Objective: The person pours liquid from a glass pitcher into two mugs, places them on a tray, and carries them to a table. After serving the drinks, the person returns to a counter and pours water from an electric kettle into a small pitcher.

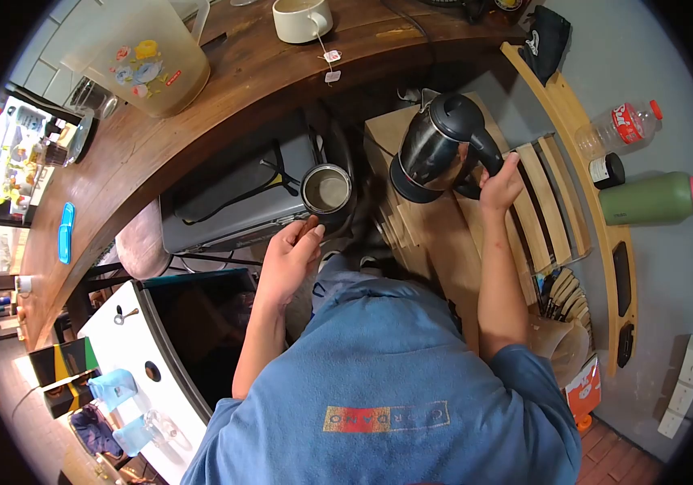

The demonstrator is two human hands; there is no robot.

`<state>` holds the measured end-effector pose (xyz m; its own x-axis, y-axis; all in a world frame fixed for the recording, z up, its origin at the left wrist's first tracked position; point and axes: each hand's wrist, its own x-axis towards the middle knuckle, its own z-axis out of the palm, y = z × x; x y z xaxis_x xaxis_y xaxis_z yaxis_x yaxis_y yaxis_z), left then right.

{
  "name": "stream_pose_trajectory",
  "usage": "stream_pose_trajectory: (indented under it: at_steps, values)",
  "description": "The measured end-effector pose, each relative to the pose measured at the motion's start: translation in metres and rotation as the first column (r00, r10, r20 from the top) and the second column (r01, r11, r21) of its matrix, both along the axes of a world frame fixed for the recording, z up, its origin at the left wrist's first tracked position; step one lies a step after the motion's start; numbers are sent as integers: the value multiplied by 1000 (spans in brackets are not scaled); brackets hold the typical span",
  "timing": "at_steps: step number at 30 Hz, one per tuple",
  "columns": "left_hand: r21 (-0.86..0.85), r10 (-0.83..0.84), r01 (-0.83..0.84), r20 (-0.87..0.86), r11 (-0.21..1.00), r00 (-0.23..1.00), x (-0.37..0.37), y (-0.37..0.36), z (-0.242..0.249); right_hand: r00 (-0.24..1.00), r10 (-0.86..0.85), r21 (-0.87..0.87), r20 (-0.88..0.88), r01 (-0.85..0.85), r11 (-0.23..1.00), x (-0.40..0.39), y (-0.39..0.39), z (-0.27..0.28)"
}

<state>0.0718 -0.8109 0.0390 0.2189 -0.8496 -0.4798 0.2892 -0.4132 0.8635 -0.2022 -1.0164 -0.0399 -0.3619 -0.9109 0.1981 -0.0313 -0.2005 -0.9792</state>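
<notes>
My right hand (500,184) is closed round the black handle of an electric kettle (435,149), which has a dark shiny body and a black lid. The kettle is held to the right of the middle, tilted a little. My left hand (291,252) grips a dark mug (314,192) with a bright metal rim at its lower side; its fingers partly hide the handle. The mug's mouth faces up toward me and its inside looks pale grey-brown. Mug and kettle are apart, with a gap between them.
A white cup (302,23) with tea bag tags and a flowered plastic pitcher (152,61) stand on the curved wooden counter (241,89). Below lies a grey case (225,190). On the right shelf (597,234) are a plastic bottle (623,128) and a green flask (654,198).
</notes>
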Motion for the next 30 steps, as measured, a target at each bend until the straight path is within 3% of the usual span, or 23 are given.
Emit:
stream_pose_trajectory:
  at_steps: [5,7,11,13,19,30]
  values:
    - [-10,12,-12,5,1000,1000,5,6,-9,999,-48,34,21,47,998,9,1,-36]
    - [12,-5,5,11,1000,1000,5,7,-7,985,-87,72,146,77,994,14,4,-43]
    - [13,12,-12,13,1000,1000,2,7,-1,999,-34,121,28,30,992,9,6,-60]
    - [26,13,-14,23,1000,1000,1,7,3,973,-103,105,208,83,991,14,7,-59]
    - [-4,-8,8,25,1000,1000,-1,4,-1,981,-52,65,186,41,997,7,7,-69]
    - [12,-12,12,11,1000,1000,-6,-2,-7,992,-99,140,82,87,986,6,22,-70]
